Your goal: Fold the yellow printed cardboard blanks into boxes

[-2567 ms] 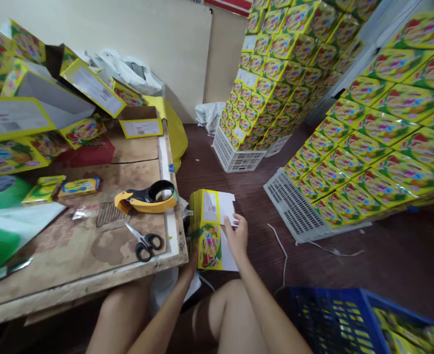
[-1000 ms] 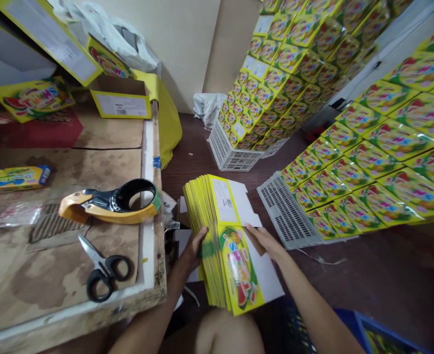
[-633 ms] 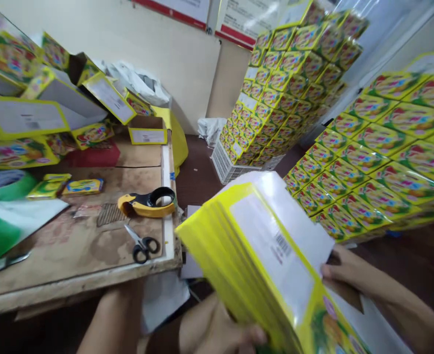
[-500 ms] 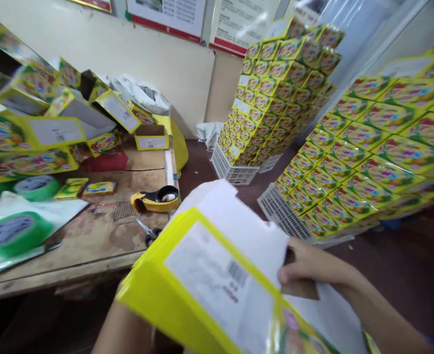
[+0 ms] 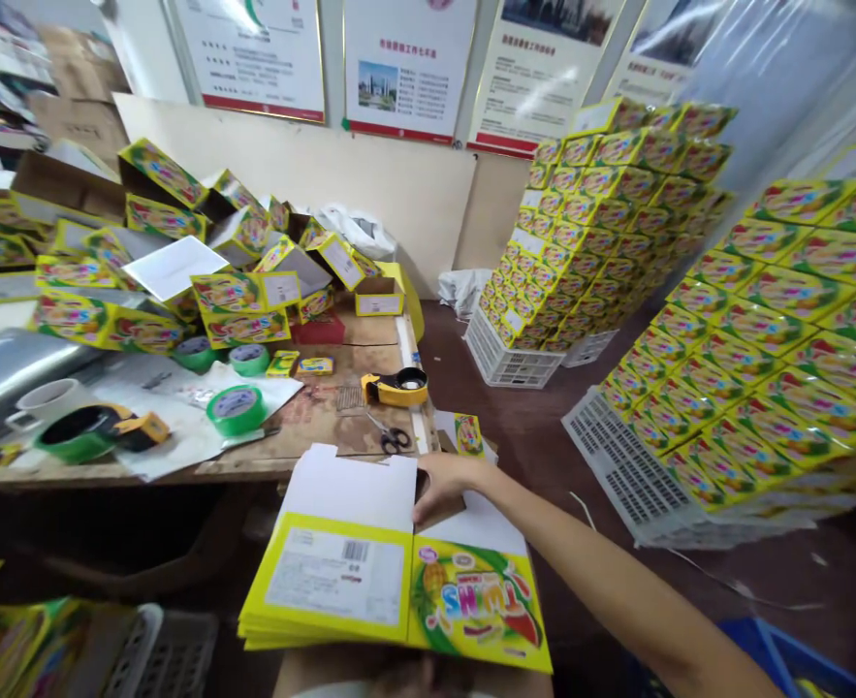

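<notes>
A stack of flat, unfolded yellow cartons (image 5: 340,572) lies in front of me at the lower middle, over my lap. Its top sheet shows a barcode panel, a fruit print and white flaps. At the far edge my right hand (image 5: 446,485) is closed on these flat cartons, thumb on the near side at the gap between two flaps. The other fingers are partly hidden behind the flaps. My left hand does not show.
Folded open boxes (image 5: 238,310) pile up on the worktable (image 5: 326,417), beside green tape rolls (image 5: 237,411), a yellow tape dispenser (image 5: 395,388), scissors (image 5: 391,436) and a mug (image 5: 53,402). Packed box stacks (image 5: 602,213) stand on white crates (image 5: 515,364) at right. A blue crate (image 5: 783,659) is lower right.
The flat cartons went from tilted and close to level and lower, with my right hand still at their far edge. My left forearm has gone from sight. The view has swung left.
</notes>
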{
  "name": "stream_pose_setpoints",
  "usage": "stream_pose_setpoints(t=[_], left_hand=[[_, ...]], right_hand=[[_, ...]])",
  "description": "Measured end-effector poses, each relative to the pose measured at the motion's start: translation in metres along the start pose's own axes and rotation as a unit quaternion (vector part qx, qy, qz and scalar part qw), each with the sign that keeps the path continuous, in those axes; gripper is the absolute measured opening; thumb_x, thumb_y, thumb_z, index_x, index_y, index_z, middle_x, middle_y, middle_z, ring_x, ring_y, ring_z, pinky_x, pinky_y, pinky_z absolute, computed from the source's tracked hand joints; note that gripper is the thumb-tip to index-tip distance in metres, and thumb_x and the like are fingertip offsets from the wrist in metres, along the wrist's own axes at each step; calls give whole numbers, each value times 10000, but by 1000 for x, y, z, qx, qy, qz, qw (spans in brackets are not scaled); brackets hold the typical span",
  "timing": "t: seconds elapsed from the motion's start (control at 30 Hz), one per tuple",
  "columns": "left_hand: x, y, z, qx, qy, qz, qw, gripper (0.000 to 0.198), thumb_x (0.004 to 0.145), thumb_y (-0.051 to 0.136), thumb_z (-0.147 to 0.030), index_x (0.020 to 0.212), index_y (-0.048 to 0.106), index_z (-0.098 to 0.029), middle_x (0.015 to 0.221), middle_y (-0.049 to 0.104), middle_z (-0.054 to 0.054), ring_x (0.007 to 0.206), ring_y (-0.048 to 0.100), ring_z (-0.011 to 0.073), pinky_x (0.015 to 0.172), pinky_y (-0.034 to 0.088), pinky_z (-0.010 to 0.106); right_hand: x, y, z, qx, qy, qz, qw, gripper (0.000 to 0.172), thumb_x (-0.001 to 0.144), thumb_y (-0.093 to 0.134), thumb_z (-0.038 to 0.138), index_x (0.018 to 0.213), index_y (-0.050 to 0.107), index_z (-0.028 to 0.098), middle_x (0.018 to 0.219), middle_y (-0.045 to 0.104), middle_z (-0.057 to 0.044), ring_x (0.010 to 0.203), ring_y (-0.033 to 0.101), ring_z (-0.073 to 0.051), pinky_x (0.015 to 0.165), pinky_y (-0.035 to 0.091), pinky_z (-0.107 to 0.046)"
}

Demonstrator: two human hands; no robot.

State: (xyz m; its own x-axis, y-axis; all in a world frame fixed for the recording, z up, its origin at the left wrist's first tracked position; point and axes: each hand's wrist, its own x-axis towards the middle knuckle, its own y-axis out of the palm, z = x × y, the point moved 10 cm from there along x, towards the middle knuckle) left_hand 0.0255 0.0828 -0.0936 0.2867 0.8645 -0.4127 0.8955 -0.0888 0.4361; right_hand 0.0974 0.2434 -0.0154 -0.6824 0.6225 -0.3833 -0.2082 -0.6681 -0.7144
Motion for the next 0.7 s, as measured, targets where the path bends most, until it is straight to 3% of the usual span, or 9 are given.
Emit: stream_pose_setpoints(t=[0.1,0.2,0.27,0.3,0.4,0.5,0.57,0.7], left_hand=[[-2,-21,-24,171,131,-44,975,354,864,536,-466,1161,586,-279,1225,594,71,1148,537,258,900,483,463],[-22,-33,-50,338,267,-86,898,262,833,539,-467,971,680,-295,1106,657,55,1130,553,274,906,483,430],[-35,-46,-66,398,323,-136,848,236,817,576,-416,969,685,-273,1147,639,75,1175,517,296,968,433,457],[-41,-52,-74,444,350,-172,806,265,825,577,-392,1028,666,-247,1199,610,95,1199,494,300,994,406,469],[-48,-52,-91,606,404,-256,636,437,857,543,-361,1257,519,-186,1320,524,129,1262,434,294,1041,343,476],[-41,-42,-90,692,411,-259,534,552,882,494,-351,1381,370,-153,1392,463,129,1295,409,265,1106,241,434],[-40,-39,-86,712,401,-257,516,609,889,475,-340,1433,276,-154,1428,421,126,1317,387,249,1129,187,406],[-39,-40,-75,717,359,-246,545,693,890,470,-305,1482,121,-207,1450,393,108,1340,357,246,1138,164,425]], right_hand=[[-3,0,-11,-58,40,-65,995,640,479,824,464,1058,656,246,1079,677,-37,996,604,-281,859,448,-337],[-14,-4,-15,-90,71,-117,987,636,508,814,448,1067,635,200,1091,654,-86,1007,589,-306,872,435,-383],[-18,-7,-8,-92,78,-151,981,622,597,773,434,1130,588,174,1150,616,-116,1070,554,-311,917,400,-409],[-18,-10,-2,-94,81,-176,976,600,665,731,422,1178,549,170,1196,585,-125,1116,523,-306,947,371,-419],[-9,-10,29,-103,71,-247,961,501,823,586,386,1266,456,190,1302,494,-123,1222,427,-273,1008,293,-423],[11,10,60,-115,38,-256,959,425,833,577,410,1180,518,173,1236,535,-134,1183,450,-271,994,302,-407],[18,20,69,-115,45,-262,957,378,823,591,404,1096,556,146,1157,570,-149,1125,485,-284,963,326,-413],[9,15,76,-106,66,-336,934,322,800,616,383,1013,562,148,1150,556,-150,1106,468,-301,920,338,-425]])
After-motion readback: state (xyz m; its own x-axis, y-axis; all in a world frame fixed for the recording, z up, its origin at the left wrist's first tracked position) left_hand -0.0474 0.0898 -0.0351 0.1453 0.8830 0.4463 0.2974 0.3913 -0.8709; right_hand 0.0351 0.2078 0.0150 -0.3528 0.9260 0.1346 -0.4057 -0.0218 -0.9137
